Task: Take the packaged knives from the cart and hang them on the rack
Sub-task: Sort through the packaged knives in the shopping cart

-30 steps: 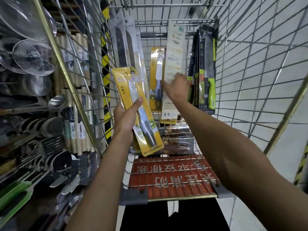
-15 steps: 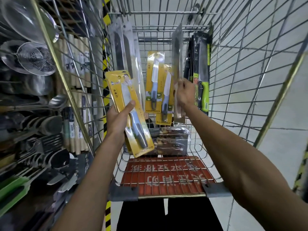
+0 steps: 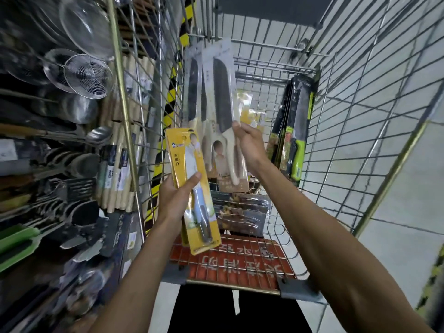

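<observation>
two packs held | gripping yellow knife pack (image 3: 192,164) with left hand (image 3: 176,200) | pinching cream-handled knife pack (image 3: 223,97) at edge with right hand (image 3: 251,146) | risk: slipping from thin pinch, snagging on cart (image 3: 276,66) wire

From here I see the left hand (image 3: 174,200) gripping a yellow packaged knife (image 3: 179,152) around its middle, thumb across the front, the pack tilted with its handle end low. The right hand (image 3: 251,146) pinches the edge of a cream-handled packaged knife (image 3: 222,97), upright above the wire cart (image 3: 360,131), just beside similar packs (image 3: 193,92). Green-handled knife packs (image 3: 298,131) stand against the cart's right wall, and dark flat packs (image 3: 240,212) lie in its bottom. A red panel (image 3: 240,263) sits at its near end. Left of the cart, wire strainers (image 3: 89,78) hang on a rack (image 3: 120,92).
</observation>
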